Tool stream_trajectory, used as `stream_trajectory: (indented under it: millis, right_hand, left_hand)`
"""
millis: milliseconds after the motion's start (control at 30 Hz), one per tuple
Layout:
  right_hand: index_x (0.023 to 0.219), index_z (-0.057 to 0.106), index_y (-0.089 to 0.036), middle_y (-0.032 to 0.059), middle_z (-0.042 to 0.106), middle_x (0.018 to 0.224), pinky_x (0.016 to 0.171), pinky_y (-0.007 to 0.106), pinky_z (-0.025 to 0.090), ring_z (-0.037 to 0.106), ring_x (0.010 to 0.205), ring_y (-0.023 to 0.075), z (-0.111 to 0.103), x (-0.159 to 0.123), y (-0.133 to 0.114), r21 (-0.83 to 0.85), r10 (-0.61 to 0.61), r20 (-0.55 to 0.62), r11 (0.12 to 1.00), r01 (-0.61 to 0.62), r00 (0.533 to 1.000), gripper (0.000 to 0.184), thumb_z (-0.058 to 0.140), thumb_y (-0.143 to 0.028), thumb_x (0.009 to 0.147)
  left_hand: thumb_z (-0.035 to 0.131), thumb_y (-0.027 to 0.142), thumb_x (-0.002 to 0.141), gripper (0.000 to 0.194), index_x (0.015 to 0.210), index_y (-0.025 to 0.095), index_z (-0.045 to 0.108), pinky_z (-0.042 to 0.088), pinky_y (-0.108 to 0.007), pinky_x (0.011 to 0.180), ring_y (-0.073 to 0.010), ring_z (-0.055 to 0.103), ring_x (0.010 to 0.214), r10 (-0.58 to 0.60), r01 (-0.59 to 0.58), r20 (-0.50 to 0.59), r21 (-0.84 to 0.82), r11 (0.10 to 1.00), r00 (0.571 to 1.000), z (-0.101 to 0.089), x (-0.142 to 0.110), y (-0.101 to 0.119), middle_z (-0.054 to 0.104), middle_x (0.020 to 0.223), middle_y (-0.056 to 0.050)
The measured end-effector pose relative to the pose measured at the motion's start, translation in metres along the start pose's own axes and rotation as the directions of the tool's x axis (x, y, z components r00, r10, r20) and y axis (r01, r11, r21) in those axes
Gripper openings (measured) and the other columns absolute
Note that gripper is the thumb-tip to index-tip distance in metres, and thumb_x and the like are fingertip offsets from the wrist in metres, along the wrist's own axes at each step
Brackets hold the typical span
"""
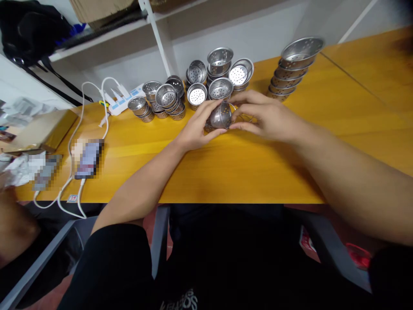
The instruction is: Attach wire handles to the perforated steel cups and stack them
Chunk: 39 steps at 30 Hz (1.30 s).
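Over the table, my left hand [196, 129] has its fingers and thumb wrapped round a small perforated metal cup [222, 115], which is tilted on its side. My right hand [258, 115] pinches at the cup's rim from the right, where a thin wire loop [240, 113] shows between the fingers. Part of another cup [208, 126] shows under my left hand. Just behind both hands stand several stacks of similar perforated cups [220, 88], their holes and bright bases visible from above. Exactly where my right fingertips press is partly hidden.
A taller leaning stack of cups [287, 75] stands at the back right. On the left are a cluster of cups [166, 98], a white power strip [124, 101] with cables, a phone [89, 159] and a cardboard box [41, 131]. Another person's arm [14, 219] rests at the far left.
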State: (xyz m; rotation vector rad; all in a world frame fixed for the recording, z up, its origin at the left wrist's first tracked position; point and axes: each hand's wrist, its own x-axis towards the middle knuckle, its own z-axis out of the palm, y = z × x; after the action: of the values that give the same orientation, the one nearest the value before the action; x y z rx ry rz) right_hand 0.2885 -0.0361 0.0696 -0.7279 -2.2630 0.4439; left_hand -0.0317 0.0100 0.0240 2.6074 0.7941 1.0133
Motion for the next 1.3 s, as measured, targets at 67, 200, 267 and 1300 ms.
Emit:
stream_trajectory:
  millis: [67,200,267,1300]
  right_hand:
    - [0.129,0.097,-0.044,0.0085,0.082,0.173,0.141,0.083,0.062,0.073,0.164,0.054,0.0,0.0,-0.001,0.008,-0.003,0.004,1.0,0.003,1.0,0.045,0.08,-0.084,0.118]
    - [0.114,0.092,-0.037,0.0132,0.085,0.165,0.131,0.079,0.068,0.081,0.15,0.0507,-0.001,0.001,-0.004,0.026,-0.064,-0.002,0.998,0.064,0.998,0.042,0.079,-0.076,0.121]
    - [0.11,0.089,-0.035,0.0146,0.087,0.159,0.127,0.077,0.071,0.084,0.145,0.0495,-0.003,0.002,-0.004,0.024,-0.084,-0.009,0.996,0.084,0.996,0.046,0.079,-0.079,0.121]
    - [0.112,0.091,-0.046,0.0125,0.089,0.146,0.127,0.091,0.065,0.084,0.14,0.054,-0.014,-0.009,0.05,-0.153,0.075,-0.15,0.983,-0.098,0.986,0.066,0.072,-0.109,0.108]
  left_hand:
    - [0.067,0.117,0.102,0.121,0.191,0.035,0.06,0.052,-0.081,0.158,-0.0522,0.066,0.183,0.008,-0.008,0.012,0.006,1.0,1.0,0.0,-0.001,-0.002,0.071,0.188,-0.022]
    - [0.07,0.115,0.104,0.119,0.192,0.036,0.058,0.051,-0.078,0.159,-0.0503,0.066,0.184,0.028,-0.028,0.031,-0.007,1.0,0.999,0.0,-0.002,-0.003,0.07,0.191,-0.022]
    - [0.071,0.114,0.104,0.118,0.192,0.035,0.059,0.052,-0.077,0.158,-0.0504,0.067,0.183,0.019,-0.018,0.045,-0.012,1.0,0.999,0.0,-0.002,-0.003,0.07,0.19,-0.022]
    - [0.068,0.112,0.108,0.113,0.188,0.033,0.059,0.06,-0.073,0.15,-0.0485,0.073,0.174,-0.104,0.102,-0.12,-0.017,0.995,0.987,-0.003,-0.007,-0.014,0.076,0.182,-0.022]
